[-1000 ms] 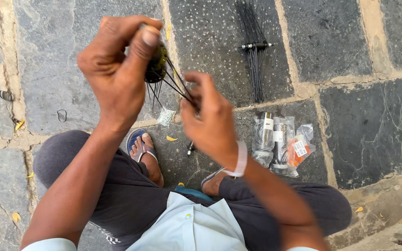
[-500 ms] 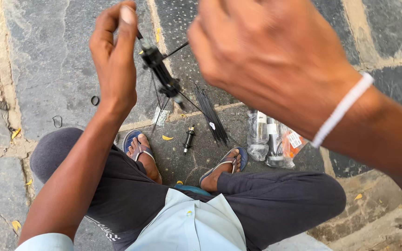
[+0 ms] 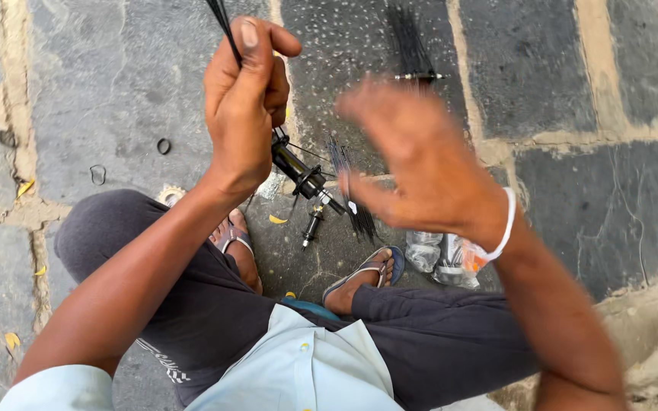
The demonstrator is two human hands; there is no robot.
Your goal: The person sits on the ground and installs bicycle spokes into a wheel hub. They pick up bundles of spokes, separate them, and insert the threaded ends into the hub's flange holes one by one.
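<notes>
Gripping black hub (image 3: pixel 302 171): left hand (image 3: pixel 244 106) fingers clenched | right hand (image 3: pixel 424 164) blurred, released, hiding packets (image 3: pixel 439 259) | spoke bundle (image 3: pixel 413 49) beyond

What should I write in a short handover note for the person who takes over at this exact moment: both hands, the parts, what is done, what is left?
Left hand: raised, closed on a black wheel hub and thin black spokes.
Right hand: open, blurred, holds nothing, beside the hub.
On the stone floor: a spoke bundle farther out, loose spokes and a small black part near the sandalled feet, clear plastic packets at the right foot.
Done: a few spokes hang from the hub.
Left: most spokes lie unused.
</notes>
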